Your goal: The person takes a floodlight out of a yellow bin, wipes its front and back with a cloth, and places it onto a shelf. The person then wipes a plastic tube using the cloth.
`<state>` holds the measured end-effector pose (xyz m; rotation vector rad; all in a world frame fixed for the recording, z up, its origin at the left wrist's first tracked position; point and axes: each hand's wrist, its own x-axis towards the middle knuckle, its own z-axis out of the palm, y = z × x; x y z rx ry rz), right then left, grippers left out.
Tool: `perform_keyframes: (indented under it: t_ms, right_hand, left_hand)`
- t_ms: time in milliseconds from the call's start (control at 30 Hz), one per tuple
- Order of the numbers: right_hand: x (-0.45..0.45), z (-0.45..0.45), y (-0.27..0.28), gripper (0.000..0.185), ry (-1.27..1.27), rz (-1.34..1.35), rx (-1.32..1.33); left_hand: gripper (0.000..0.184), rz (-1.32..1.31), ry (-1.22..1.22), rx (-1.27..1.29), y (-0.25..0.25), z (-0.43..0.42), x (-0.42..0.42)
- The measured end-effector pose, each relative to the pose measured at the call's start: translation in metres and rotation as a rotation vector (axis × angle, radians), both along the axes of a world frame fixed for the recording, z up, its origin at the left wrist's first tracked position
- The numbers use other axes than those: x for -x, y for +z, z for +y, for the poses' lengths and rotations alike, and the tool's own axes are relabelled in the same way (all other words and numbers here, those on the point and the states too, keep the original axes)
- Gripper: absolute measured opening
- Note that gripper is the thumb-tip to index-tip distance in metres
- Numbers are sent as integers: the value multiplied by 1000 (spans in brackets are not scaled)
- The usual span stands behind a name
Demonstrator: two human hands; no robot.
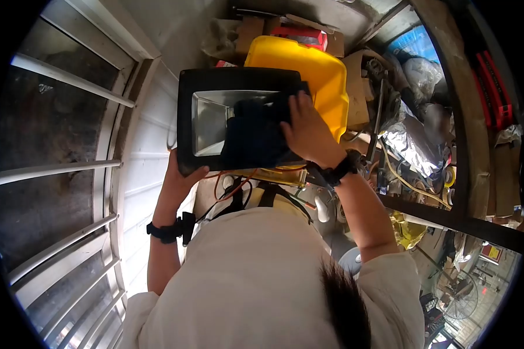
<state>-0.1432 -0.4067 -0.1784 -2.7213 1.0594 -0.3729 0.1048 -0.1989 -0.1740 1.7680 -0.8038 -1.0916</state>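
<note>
A black-framed floodlight (187, 116) with a glass front and a silvery reflector inside is in front of me. My left hand (181, 176) grips its lower left corner, thumb along the bottom edge. Over the right half of the glass lies a bunched dark cloth (253, 134). My right hand (312, 129) rests on the cloth's right part near the frame's right side, fingers stretched out and thumb apart. The cloth and the hand hide that side of the floodlight.
Behind the floodlight is a yellow plastic bin (326, 75). A barred window (70, 174) runs along the left. At right, a dark-framed shelf (448, 212) holds plastic bags, foil and cables. A fan (461, 296) stands farther off.
</note>
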Motion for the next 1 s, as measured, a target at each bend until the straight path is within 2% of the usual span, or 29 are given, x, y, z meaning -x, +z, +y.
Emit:
perform_keyframes:
  t_ms: [100,200,233,367,467,600,667,800,900,967,1000]
  right_hand:
    - [14,29,5,67,-165,222,-213]
    - [7,71,37,69,10,263,12]
    - [0,75,26,70,22,157,-23]
    - [-10,39,11,62,15,19,-68]
    - [3,32,4,61,-10,-24,47]
    - [2,75,18,64,-109,200,26]
    - [-15,84,22,65,15,137,-47]
    - [-47,55,17,63,206,1,-70]
    - [-37,19,5,56,122,-34,-21]
    - [-18,-10,-4,51,68,-92,-16]
    - [-13,-17,14,49,-44,-101,-85]
  left_hand:
    - [59,-9,7,9,-5,-2,-4]
    - [58,45,5,5,-7,-1,-2]
    - [57,28,6,5,-5,-3,0]
    - [56,-49,-4,-1,4,-3,1]
    - [55,32,2,-24,3,-3,1]
    - [61,7,18,48,-3,-1,2]
    - [61,-16,35,63,0,-2,4]
    - [59,-27,7,25,3,-1,2]
    - [64,-87,-29,-7,2,0,-2]
    - [68,-24,-1,3,2,2,-1]
    - [71,8,13,10,2,2,-1]
